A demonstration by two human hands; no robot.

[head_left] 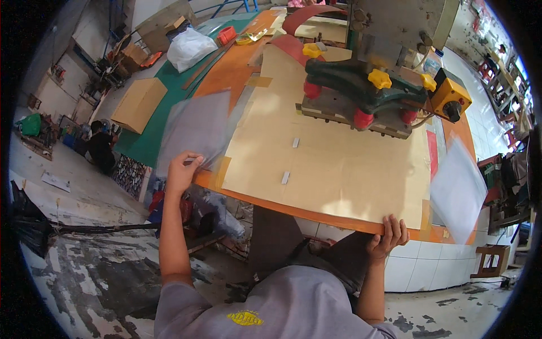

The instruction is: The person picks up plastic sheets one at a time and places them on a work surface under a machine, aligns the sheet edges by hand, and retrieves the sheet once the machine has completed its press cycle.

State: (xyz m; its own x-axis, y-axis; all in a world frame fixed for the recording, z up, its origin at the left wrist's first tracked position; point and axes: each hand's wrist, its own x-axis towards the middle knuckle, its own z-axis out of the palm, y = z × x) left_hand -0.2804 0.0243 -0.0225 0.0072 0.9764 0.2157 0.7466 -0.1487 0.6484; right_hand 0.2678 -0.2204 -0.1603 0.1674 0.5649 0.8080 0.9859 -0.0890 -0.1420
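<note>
My left hand (184, 169) is at the front edge of a stack of clear plastic sheets (195, 127) on the table's left side. Its thumb and forefinger are pinched at a sheet's edge. My right hand (389, 237) rests on the front edge of the tan paper-covered board (333, 186), fingers slightly apart on top, holding nothing. Two small white strips (296, 143) lie on this tan surface. Behind it stands a press head (361, 96) with a dark green frame, yellow star knobs and red feet.
More translucent sheets (458, 192) lie at the right, overhanging the edge. A yellow control box (451, 97) with a black knob sits beside the press. At the left are a cardboard box (139, 104) and a white plastic bag (191, 50). A person (101, 148) crouches far left.
</note>
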